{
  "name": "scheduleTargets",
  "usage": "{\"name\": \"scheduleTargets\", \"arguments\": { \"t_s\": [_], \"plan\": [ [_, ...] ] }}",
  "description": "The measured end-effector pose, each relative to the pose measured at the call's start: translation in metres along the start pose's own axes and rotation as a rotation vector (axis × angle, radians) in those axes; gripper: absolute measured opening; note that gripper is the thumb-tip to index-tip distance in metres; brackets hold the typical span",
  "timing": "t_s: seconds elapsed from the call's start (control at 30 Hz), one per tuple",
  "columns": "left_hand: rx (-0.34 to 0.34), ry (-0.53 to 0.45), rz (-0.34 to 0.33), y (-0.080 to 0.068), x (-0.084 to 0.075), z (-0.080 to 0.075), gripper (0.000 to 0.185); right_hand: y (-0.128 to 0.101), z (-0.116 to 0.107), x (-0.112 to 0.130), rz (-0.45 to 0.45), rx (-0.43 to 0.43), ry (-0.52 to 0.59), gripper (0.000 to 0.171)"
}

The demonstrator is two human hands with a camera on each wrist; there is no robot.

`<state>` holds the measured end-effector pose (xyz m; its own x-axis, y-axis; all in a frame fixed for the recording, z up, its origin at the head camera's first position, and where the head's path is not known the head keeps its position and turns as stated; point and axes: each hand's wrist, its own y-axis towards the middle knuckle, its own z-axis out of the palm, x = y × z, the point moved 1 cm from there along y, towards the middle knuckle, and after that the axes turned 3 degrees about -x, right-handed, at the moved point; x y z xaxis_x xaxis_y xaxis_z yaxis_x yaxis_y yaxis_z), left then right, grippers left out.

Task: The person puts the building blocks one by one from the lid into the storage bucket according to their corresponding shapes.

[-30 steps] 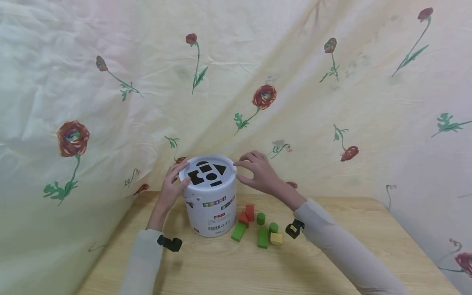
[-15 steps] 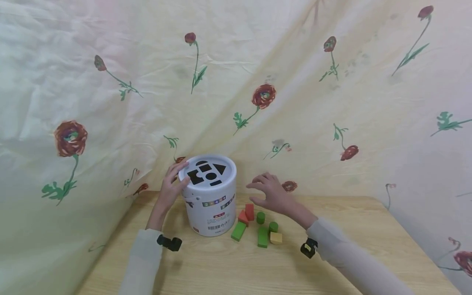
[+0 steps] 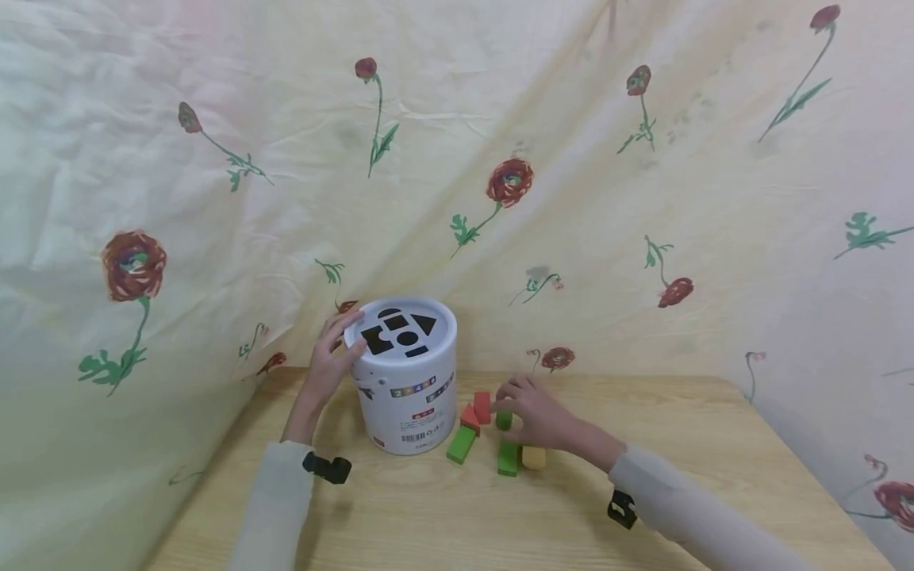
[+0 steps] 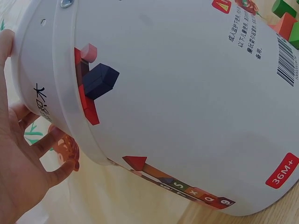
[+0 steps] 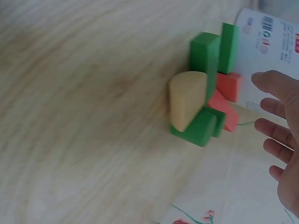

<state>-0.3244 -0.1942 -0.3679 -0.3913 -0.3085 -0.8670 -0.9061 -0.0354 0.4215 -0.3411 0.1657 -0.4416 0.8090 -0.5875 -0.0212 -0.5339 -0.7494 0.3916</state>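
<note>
A white block bucket stands upright on the table, its lid cut with dark shaped holes. My left hand rests on the lid's left edge, fingers spread along the rim and thumb on top. In the left wrist view, that hand has the thumb and a fingertip at the rim. My right hand hovers over the small blocks, fingers slightly bent, a green cylinder showing between fingertips and thumb. The right wrist view shows those fingers spread, holding nothing.
Beside the bucket lie red blocks, green rectangular blocks and a pale yellow half-round block. The wooden table ends at a flowered cloth hanging behind and at the sides.
My right hand has left the right side of the lid, moving right and down to the small blocks. My left hand stays on the rim.
</note>
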Motion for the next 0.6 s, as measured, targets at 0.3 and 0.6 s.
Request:
{"name": "scheduleTargets", "arguments": {
  "t_s": [0.3,0.6],
  "plan": [
    [0.007,0.023,-0.006,0.001,-0.001,0.0,0.06,-0.021,0.006,0.006,-0.058,0.073,-0.015,0.035],
    [-0.005,-0.013,0.015,0.011,0.028,0.0,0.057,-0.032,0.008,0.011,-0.044,0.174,0.019,0.039]
  ]
}}
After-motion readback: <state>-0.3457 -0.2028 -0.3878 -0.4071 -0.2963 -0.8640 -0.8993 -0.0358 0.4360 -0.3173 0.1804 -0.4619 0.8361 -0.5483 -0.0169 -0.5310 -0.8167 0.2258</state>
